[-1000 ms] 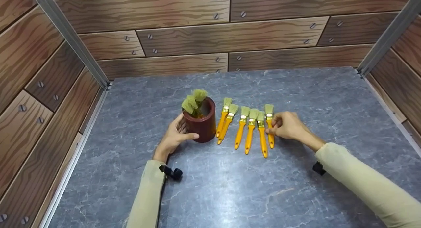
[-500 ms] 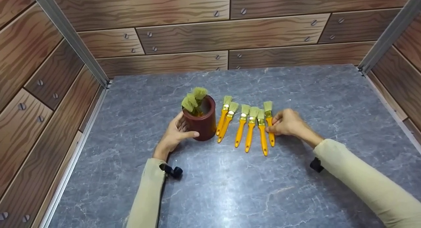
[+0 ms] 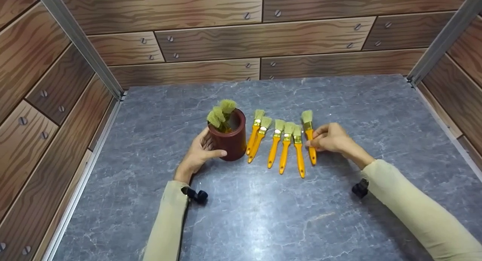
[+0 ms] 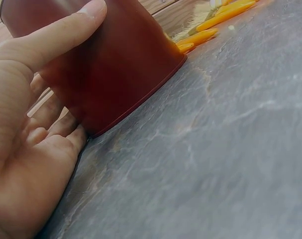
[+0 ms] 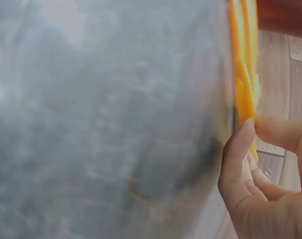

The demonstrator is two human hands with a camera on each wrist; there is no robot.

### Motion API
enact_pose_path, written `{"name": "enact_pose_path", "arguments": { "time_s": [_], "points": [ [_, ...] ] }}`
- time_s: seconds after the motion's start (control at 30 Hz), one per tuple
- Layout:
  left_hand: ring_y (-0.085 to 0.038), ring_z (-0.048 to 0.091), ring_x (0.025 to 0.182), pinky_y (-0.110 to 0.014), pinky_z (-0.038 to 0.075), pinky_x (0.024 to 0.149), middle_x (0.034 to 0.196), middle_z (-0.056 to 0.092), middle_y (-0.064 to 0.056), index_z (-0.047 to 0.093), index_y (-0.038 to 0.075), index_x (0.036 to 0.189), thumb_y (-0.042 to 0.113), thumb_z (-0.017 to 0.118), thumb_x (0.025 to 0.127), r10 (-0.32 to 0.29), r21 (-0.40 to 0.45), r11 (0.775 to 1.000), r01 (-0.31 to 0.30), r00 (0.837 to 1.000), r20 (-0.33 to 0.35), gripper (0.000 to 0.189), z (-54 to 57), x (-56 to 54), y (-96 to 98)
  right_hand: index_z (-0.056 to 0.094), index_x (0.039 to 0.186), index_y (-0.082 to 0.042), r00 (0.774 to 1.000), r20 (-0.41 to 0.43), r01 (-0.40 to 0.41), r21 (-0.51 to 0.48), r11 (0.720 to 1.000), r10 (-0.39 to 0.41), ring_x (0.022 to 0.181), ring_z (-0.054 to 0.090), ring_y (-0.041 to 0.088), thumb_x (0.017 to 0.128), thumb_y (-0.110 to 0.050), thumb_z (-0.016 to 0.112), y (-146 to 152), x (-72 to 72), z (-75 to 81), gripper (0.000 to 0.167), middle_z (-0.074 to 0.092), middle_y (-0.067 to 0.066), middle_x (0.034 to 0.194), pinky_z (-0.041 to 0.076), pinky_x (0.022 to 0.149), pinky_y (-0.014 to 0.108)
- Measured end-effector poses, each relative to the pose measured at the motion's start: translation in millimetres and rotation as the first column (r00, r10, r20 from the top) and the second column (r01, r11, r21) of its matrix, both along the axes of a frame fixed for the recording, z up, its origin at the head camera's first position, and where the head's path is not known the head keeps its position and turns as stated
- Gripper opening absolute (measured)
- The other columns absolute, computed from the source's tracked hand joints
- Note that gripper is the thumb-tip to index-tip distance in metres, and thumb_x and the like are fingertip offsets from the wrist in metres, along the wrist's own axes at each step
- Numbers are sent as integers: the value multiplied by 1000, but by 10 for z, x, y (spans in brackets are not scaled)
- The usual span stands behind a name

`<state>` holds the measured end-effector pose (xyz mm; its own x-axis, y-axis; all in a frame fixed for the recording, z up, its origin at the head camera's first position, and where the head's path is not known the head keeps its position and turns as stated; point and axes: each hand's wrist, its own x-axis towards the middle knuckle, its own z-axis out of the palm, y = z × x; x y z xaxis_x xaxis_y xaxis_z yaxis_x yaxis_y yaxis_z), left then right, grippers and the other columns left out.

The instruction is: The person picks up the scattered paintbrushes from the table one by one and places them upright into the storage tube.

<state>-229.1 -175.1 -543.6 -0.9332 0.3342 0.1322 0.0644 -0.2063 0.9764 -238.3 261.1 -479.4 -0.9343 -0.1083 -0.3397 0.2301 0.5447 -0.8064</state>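
My left hand (image 3: 196, 153) grips a dark red cylindrical cup (image 3: 229, 146) from its left side, thumb across the front and fingers behind. The cup stands upright on the table, as the left wrist view also shows. Inside it, a few paintbrushes (image 3: 222, 114) lean left with their greenish bristles up. With thumb and fingertips, my right hand (image 3: 333, 138) pinches the orange handle of the rightmost paintbrush (image 3: 311, 148), bristles pointing away from me. In the right wrist view the pinched handle (image 5: 245, 102) is seen edge-on between the fingertips.
Several more paintbrushes (image 3: 286, 148) with orange handles lie fanned out between the cup and my right hand. The grey marbled table (image 3: 286, 215) is bounded by wood-patterned walls (image 3: 211, 42) at the back and sides, with metal posts (image 3: 433, 46) at the corners.
The rightmost paintbrush has shifted slightly away from the others, its bristle end moving up and back in my right hand's pinch. My left hand and the cup stay put.
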Motion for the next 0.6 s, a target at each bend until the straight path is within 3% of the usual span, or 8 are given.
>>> {"name": "enact_pose_path", "arguments": {
  "time_s": [0.17,0.37,0.6],
  "points": [
    [-26,40,158,-33,36,130,167,46,-13,35,8,167,-8,91,79,0,0,1000,0,1000,-9,105,-5,-2,-13,62,120,12,999,-50,-15,-148,989,8,81,73,11,95,-6,80,-4,1,183,36,73,3,93,69,82,33],
    [-26,39,158,-34,34,131,167,45,-13,35,8,167,-6,92,79,-2,-11,1000,2,1000,-7,106,-8,-1,-9,63,120,10,989,-141,-61,-209,976,32,85,74,15,97,-6,79,-69,31,422,32,70,6,100,69,85,38],
    [-28,37,159,-33,33,131,169,43,-14,32,8,168,-3,93,79,1,-7,1000,-1,1000,-3,109,-13,-9,-2,64,117,12,963,-269,-113,-300,947,29,87,78,16,95,-1,79,-278,39,611,29,71,7,102,68,85,39]
  ]
}}
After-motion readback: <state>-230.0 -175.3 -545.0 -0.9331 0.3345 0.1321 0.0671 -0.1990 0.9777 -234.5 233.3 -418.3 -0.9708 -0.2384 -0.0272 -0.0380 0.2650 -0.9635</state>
